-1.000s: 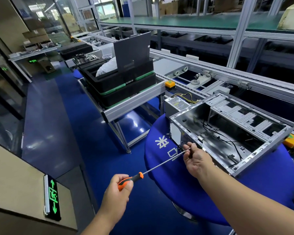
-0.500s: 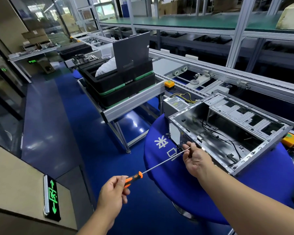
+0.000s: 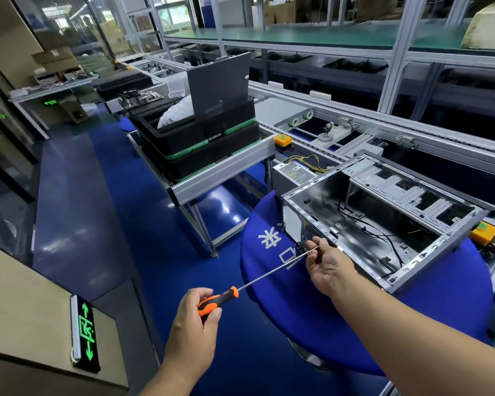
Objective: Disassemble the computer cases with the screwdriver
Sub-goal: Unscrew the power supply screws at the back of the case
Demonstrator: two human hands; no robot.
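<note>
Screwdriver handle clamped in left hand, right hand pinching its shaft (tip against case).

Computer case open on top, so way in from above free; drive cage fills far half, black cables cross floor inside. My right hand sits at near corner, screwdriver shaft spans gap to my left hand, barring path between. Stacked black trays wall off left-rear. Power supply sits just behind case. Blue floor to left open.
</note>
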